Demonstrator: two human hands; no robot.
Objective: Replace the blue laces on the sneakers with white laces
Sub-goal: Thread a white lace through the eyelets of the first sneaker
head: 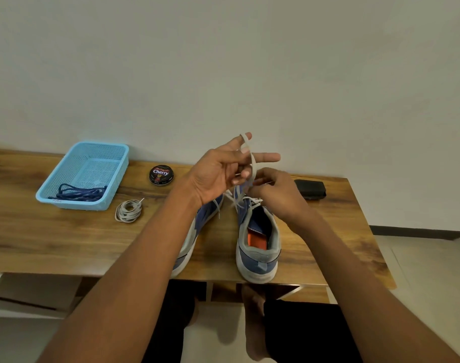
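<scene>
Above right sneaker: left hand fingers looped around white lace; right hand pinching same lace, fingers curled together.

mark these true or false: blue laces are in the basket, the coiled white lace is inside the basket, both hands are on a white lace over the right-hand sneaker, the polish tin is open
1. The blue laces lie in the basket: true.
2. The coiled white lace is inside the basket: false, it lies on the table beside it.
3. The left hand and right hand work a white lace over the right-hand sneaker: true.
4. The polish tin is open: false, its lid is on.
</scene>
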